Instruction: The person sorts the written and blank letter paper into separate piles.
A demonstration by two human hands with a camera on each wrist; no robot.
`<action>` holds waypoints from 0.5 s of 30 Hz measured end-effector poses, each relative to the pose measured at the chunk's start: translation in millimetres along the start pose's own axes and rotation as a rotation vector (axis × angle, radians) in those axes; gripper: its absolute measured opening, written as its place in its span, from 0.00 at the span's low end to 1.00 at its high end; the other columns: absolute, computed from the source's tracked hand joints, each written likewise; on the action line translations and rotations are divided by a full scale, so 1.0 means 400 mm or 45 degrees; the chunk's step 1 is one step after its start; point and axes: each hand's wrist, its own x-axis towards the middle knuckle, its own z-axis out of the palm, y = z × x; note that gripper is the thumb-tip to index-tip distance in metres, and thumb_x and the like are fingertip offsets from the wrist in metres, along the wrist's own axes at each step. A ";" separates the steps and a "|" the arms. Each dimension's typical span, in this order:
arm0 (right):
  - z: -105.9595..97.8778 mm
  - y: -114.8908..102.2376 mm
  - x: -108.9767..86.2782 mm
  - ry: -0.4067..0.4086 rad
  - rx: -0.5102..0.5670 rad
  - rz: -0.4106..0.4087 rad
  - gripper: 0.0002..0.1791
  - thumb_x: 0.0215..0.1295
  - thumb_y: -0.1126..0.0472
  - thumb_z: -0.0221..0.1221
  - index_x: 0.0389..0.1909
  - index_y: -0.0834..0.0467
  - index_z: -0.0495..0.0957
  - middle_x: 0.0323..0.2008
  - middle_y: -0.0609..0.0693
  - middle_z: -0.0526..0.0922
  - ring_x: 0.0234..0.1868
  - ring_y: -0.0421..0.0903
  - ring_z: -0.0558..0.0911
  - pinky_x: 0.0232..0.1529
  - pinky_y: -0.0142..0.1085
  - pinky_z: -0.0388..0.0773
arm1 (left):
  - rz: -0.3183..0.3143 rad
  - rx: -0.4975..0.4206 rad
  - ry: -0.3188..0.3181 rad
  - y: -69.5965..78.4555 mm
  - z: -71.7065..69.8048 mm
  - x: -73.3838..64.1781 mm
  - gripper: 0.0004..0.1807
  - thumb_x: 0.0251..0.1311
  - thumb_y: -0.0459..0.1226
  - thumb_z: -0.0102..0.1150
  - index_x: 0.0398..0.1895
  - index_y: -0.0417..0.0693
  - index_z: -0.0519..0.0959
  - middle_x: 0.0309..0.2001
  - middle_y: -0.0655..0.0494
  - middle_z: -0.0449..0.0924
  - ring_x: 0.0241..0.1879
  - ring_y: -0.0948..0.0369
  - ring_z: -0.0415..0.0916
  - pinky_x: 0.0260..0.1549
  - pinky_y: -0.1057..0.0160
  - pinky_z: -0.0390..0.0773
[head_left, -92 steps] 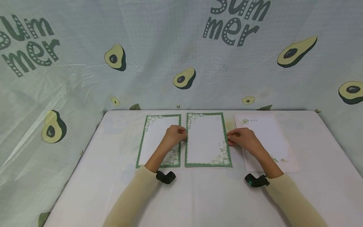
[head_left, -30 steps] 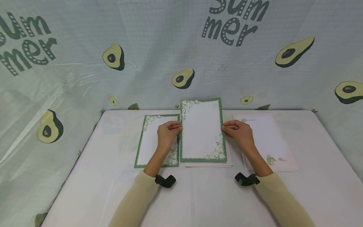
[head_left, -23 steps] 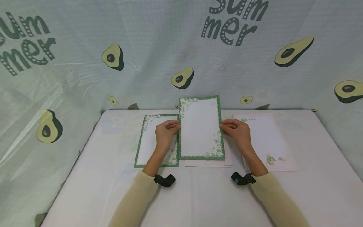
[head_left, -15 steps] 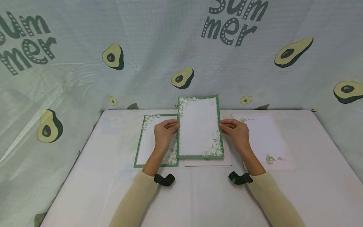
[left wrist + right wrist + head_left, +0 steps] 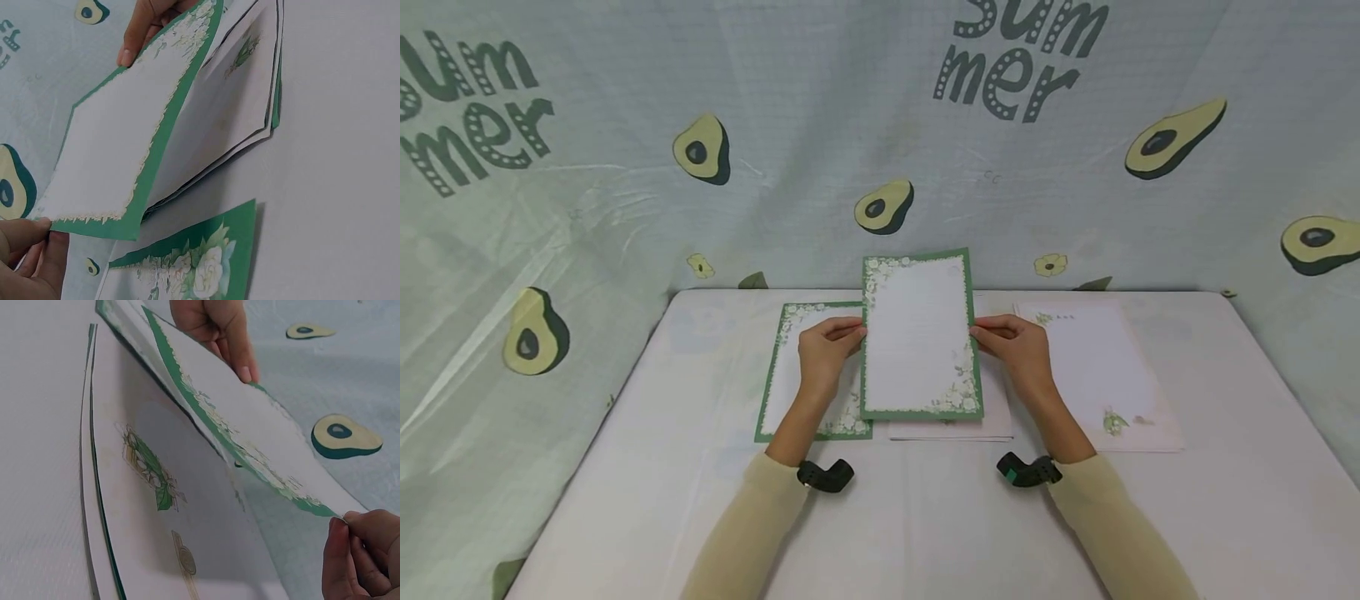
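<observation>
Both hands hold up a sheet of paper (image 5: 917, 333) with a green floral border and a white middle. Its left edge is pinched by my left hand (image 5: 822, 354), thumb in front. On the opposite edge, my right hand (image 5: 1024, 350) pinches it the same way. Below the raised sheet lies the middle stack (image 5: 997, 408), topped by a pale pink sheet with a small green plant print (image 5: 242, 55). The held sheet hides most of that stack. Another green-bordered sheet (image 5: 786, 367) lies to the left, partly covered by my left hand and the held sheet.
To the right lies a pile of pale pink sheets (image 5: 1093, 375), partly behind my right forearm. The white-covered table (image 5: 940, 517) ends at the back against a hanging cloth (image 5: 790, 108) printed with avocados. Each wrist wears a black camera (image 5: 826, 476).
The green-bordered sheet has risen off the middle stack and shifted left, with both hands moving along. The pale pink sheet beneath it has come into view.
</observation>
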 end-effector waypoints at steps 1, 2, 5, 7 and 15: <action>0.001 -0.001 0.001 -0.003 0.007 -0.001 0.18 0.66 0.64 0.68 0.51 0.72 0.82 0.42 0.55 0.88 0.39 0.38 0.88 0.47 0.33 0.86 | -0.001 0.000 0.004 0.001 -0.001 0.001 0.09 0.59 0.24 0.69 0.44 0.32 0.86 0.41 0.39 0.88 0.36 0.63 0.87 0.39 0.66 0.88; 0.003 -0.002 0.003 -0.005 0.014 -0.002 0.18 0.66 0.64 0.68 0.51 0.72 0.82 0.42 0.54 0.88 0.39 0.38 0.88 0.47 0.33 0.86 | -0.003 0.000 0.009 0.003 -0.002 0.001 0.09 0.59 0.24 0.69 0.44 0.32 0.86 0.41 0.39 0.88 0.35 0.63 0.87 0.38 0.66 0.88; 0.008 -0.006 0.006 -0.013 0.027 -0.014 0.18 0.66 0.63 0.69 0.51 0.72 0.82 0.41 0.52 0.88 0.40 0.39 0.88 0.47 0.33 0.86 | -0.003 -0.007 0.011 0.010 -0.006 0.005 0.10 0.59 0.23 0.68 0.44 0.31 0.86 0.41 0.38 0.87 0.36 0.63 0.87 0.38 0.66 0.88; 0.012 -0.007 0.008 -0.014 0.032 -0.015 0.18 0.66 0.62 0.69 0.50 0.72 0.82 0.41 0.52 0.88 0.40 0.39 0.88 0.48 0.33 0.86 | -0.002 -0.005 0.004 0.014 -0.009 0.006 0.10 0.60 0.23 0.68 0.44 0.31 0.86 0.41 0.38 0.87 0.36 0.63 0.87 0.39 0.66 0.88; 0.028 0.000 0.003 -0.054 0.063 0.033 0.18 0.67 0.63 0.68 0.51 0.72 0.81 0.39 0.52 0.88 0.40 0.39 0.88 0.48 0.33 0.86 | -0.045 0.029 -0.044 0.010 -0.040 0.005 0.11 0.62 0.25 0.67 0.47 0.31 0.84 0.41 0.40 0.87 0.37 0.63 0.87 0.41 0.66 0.87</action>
